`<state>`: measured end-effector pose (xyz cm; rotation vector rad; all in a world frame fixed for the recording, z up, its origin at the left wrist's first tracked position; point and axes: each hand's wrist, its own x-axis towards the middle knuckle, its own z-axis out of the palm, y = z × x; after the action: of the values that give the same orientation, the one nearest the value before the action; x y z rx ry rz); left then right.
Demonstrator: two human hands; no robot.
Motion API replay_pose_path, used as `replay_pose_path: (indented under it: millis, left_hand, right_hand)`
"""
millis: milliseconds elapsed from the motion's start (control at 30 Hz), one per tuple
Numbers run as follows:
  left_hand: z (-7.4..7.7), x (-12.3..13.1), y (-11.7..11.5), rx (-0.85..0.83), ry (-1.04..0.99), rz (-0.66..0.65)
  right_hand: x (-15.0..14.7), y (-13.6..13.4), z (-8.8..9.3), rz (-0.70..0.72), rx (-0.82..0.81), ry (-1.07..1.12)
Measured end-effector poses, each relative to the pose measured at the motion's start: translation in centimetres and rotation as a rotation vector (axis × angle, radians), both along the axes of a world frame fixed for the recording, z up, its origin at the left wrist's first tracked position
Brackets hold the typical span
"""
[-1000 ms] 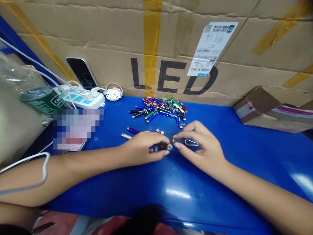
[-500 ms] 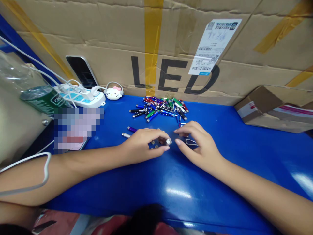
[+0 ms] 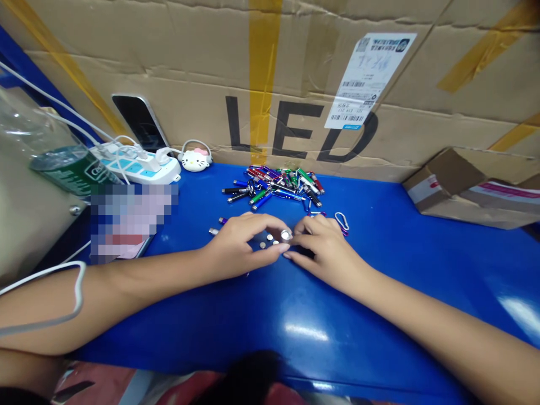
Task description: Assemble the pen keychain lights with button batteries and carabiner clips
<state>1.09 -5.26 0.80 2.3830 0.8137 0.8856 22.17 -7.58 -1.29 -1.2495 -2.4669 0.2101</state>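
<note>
My left hand pinches a small round silver piece between thumb and fingers; it looks like a button cell or the end of a short metal tube. Against it from the right come the fingertips of my right hand, closed together, and what they hold is hidden. Loose button cells lie on the blue table just behind my left thumb. Partly covered by my left hand are a purple penlight tube and a silver one. Behind my right hand lies a silver carabiner clip.
A pile of coloured keychain penlights lies at the back of the blue table. Behind it stands a large cardboard box. A power strip, a phone and a white cat-shaped item are left; a small carton is right.
My right hand has moved left, its fingers closing in to meet my left fingertips. The carabiner clip and more loose button cells now show. My left hand keeps its pinch.
</note>
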Motion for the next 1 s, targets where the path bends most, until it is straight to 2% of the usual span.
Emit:
replay_pose_path:
  millis: [267,400,533,633,833,1000]
  left_hand:
    - [0.0,0.2,0.0,-0.001,0.040,-0.043]
    - [-0.2,0.3,0.1,0.018,0.052,-0.043]
    - [-0.8,0.4,0.3,0.043,0.065,-0.081]
    - [-1.1,0.4,0.4,0.059,0.062,-0.111]
    - [-1.2,0.4,0.3,0.059,0.058,-0.152]
    - [-1.3,0.5,0.3,0.049,0.072,-0.147]
  right_hand:
    - [-0.2,0.4,0.3,-0.062,-0.093,-0.010]
    - [0.5,0.3,0.9,-0.036,-0.136,0.198]
    - [0.7,-0.2,2.6,-0.099,-0.314,0.476]
    - [0.3,-0.7,3.4,-0.120,-0.422,0.564]
    - [-0.3,-1.1,3.2,-0.113,-0.533,0.645]
    - [-0.7,-1.4,2.7,-0.146,-0.524,0.615]
